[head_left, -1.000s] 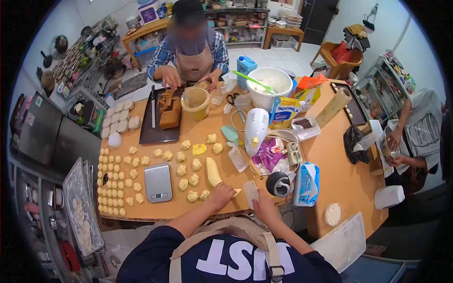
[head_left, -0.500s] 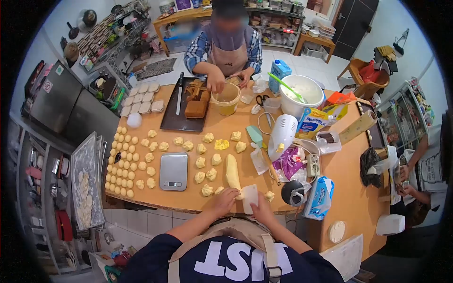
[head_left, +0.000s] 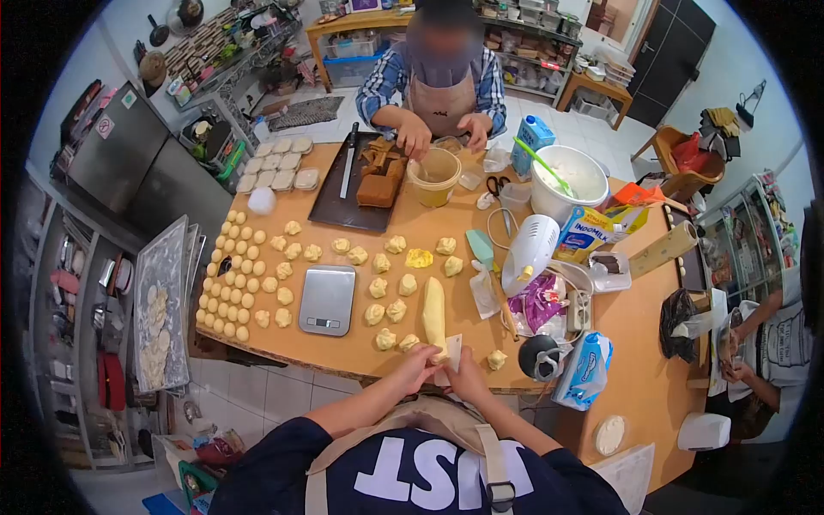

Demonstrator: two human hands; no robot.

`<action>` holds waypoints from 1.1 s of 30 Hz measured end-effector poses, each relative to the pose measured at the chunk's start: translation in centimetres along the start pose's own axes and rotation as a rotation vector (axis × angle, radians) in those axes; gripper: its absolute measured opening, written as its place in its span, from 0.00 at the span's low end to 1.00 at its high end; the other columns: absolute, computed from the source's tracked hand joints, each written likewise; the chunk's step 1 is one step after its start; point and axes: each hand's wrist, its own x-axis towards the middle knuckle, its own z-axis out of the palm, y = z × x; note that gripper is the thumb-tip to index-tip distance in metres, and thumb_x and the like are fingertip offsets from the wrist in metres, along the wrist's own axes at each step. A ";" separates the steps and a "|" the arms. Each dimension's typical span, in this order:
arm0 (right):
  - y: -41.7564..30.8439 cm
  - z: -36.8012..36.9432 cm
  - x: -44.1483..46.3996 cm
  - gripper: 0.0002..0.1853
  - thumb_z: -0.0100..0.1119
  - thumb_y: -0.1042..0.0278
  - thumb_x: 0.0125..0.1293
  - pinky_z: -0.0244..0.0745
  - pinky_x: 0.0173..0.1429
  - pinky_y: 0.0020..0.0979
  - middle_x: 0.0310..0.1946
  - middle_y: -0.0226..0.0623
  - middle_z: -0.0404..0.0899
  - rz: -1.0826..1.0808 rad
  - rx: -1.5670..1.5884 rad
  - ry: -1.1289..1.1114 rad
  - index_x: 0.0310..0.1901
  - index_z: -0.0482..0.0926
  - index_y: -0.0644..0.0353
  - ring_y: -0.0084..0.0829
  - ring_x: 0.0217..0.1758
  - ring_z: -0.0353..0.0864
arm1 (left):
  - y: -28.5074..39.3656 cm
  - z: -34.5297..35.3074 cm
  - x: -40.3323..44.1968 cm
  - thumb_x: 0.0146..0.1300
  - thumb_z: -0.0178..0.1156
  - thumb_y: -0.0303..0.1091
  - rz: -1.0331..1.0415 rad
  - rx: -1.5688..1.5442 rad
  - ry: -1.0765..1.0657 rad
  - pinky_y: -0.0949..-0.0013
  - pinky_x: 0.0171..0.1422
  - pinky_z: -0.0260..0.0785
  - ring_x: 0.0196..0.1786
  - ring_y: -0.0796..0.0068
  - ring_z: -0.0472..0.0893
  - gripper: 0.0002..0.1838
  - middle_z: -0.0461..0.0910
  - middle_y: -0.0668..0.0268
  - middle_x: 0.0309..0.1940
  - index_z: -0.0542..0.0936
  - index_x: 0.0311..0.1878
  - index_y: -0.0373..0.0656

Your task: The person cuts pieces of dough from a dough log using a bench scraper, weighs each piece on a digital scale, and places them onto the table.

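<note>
A long pale roll of dough [head_left: 434, 311] lies on the table in front of me, pointing away from my body. At its near end, the fingers of my left hand [head_left: 417, 367] are closed around the dough. My right hand [head_left: 466, 378] grips a white dough scraper [head_left: 453, 350], held tilted against that same end; my fingers partly hide where they meet. Rough dough lumps [head_left: 396, 310] are scattered left of the roll, with one lump [head_left: 496, 360] to the right of my right hand. A digital kitchen scale [head_left: 327, 296] sits further left.
Rows of smooth dough balls [head_left: 230, 311] cover the table's left end. Across from me a person's hand [head_left: 415, 137] is over a tub [head_left: 433, 182], beside a black tray [head_left: 330, 208] with brown cake and a knife. A hand mixer [head_left: 530, 253] and white bowl [head_left: 577, 202] stand right.
The scraper has turned from flat-facing to more edge-on, against the roll's end, and my hands are closer together. The view has shifted. The person opposite has lifted a hand from a small container.
</note>
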 end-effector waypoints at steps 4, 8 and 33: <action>-2.6 -3.6 -1.7 0.19 0.55 0.73 0.64 0.75 0.44 0.50 0.42 0.56 0.79 -0.125 -0.587 -0.022 0.57 0.66 0.60 0.54 0.40 0.82 | -0.1 -0.1 -0.5 0.58 0.69 0.33 0.058 0.298 0.149 0.67 0.52 0.77 0.45 0.70 0.77 0.17 0.73 0.63 0.40 0.69 0.42 0.42; -0.6 -5.2 -1.6 0.19 0.54 0.71 0.66 0.75 0.40 0.48 0.39 0.48 0.80 -0.349 -0.749 0.132 0.59 0.70 0.55 0.49 0.40 0.82 | -3.6 -3.0 1.0 0.55 0.71 0.34 0.461 0.480 0.164 0.62 0.53 0.76 0.47 0.58 0.78 0.21 0.75 0.57 0.41 0.70 0.45 0.38; -0.3 0.0 -1.1 0.39 0.57 0.75 0.56 0.77 0.31 0.37 0.30 0.36 0.76 -0.786 -0.845 -0.167 0.72 0.61 0.48 0.37 0.28 0.80 | -3.2 -7.5 -2.8 0.52 0.63 0.26 1.049 1.462 -0.030 0.57 0.50 0.72 0.46 0.52 0.77 0.14 0.75 0.56 0.40 0.78 0.44 0.40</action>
